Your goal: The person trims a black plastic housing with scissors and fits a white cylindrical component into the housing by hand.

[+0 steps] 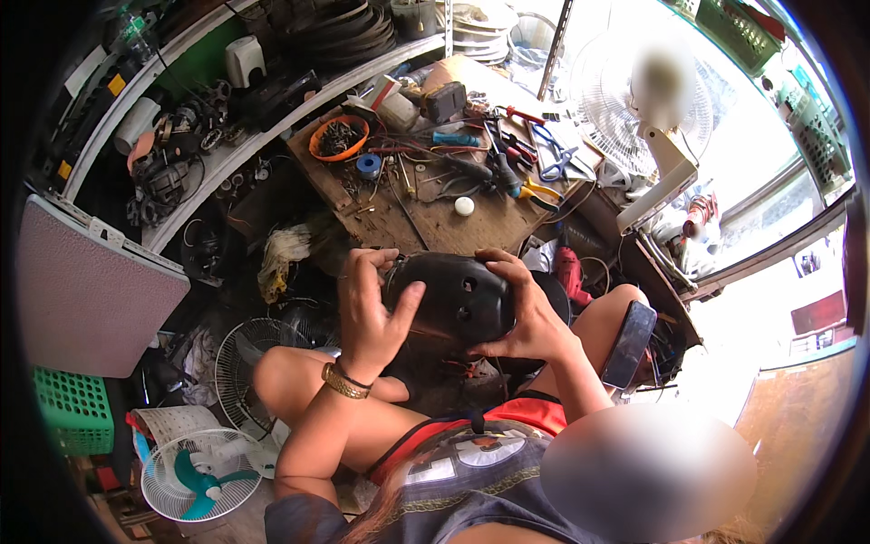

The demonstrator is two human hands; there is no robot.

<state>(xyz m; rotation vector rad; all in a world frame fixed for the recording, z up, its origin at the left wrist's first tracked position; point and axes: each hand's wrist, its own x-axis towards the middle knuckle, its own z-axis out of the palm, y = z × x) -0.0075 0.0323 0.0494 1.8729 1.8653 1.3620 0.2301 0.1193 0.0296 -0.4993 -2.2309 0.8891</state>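
Hands are gripping a black domed motor housing (pixel 449 295) above the lap: the left hand (pixel 367 313) is curling round its left side, the right hand (pixel 526 313) is clasping its right edge. Housing appears detached from any fan; tools are lying untouched on the wooden workbench (pixel 453 227), so work is judged unfinished.

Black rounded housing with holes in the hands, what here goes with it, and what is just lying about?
In hand:
black rounded plastic housing with holes
left hand
right hand

Lying about:
orange bowl of small metal parts
blue-handled scissors
white floor fan with teal blades
green plastic basket
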